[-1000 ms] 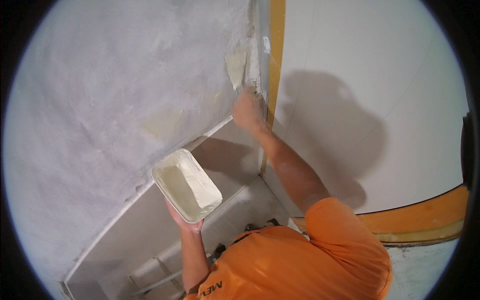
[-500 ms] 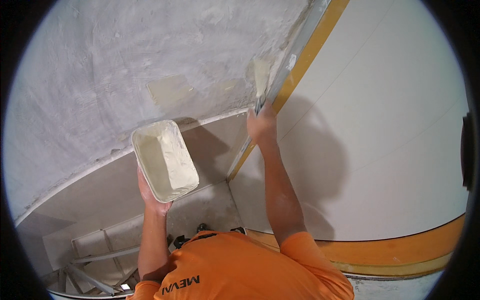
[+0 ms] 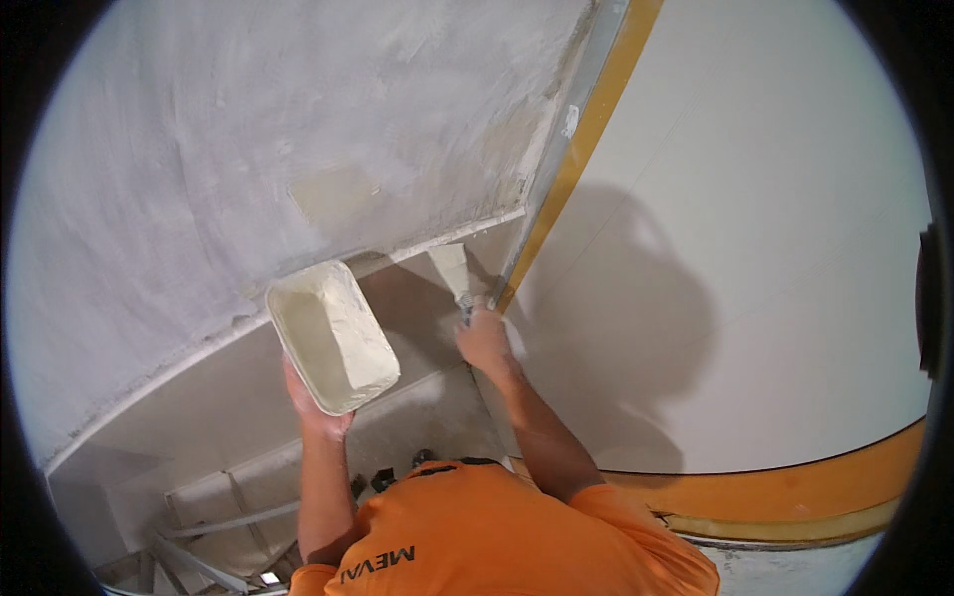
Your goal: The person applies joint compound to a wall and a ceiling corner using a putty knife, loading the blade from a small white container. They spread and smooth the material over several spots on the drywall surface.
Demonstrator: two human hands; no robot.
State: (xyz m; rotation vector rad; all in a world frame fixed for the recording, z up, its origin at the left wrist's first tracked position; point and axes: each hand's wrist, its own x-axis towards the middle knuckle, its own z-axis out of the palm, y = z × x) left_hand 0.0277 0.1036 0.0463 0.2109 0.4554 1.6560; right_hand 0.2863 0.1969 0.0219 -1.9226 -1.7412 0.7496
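My left hand (image 3: 316, 402) grips a rectangular plastic tub (image 3: 296, 343) from below and the side. Cream-coloured filler (image 3: 350, 333) is heaped along the tub's right side, and its inner walls are smeared. To the right of the tub, my right hand (image 3: 485, 340) is closed around the handle of a putty knife (image 3: 451, 266). The broad blade, coated with filler, points up and slightly left. It is held just below the lower edge of the grey plastered wall (image 3: 238, 119), where a damp-looking filler patch (image 3: 334, 193) shows.
A yellow strip (image 3: 581, 159) beside a grey metal edge runs down the corner. Right of it stands a smooth white panel (image 3: 795, 248) bearing my shadow, with an orange band (image 3: 775, 494) along its bottom. Metal framing pieces (image 3: 214, 536) lie at lower left.
My right hand and the putty knife have come down and left, off the wall near the corner strip, closer to the tub. The tub sits slightly lower in view.
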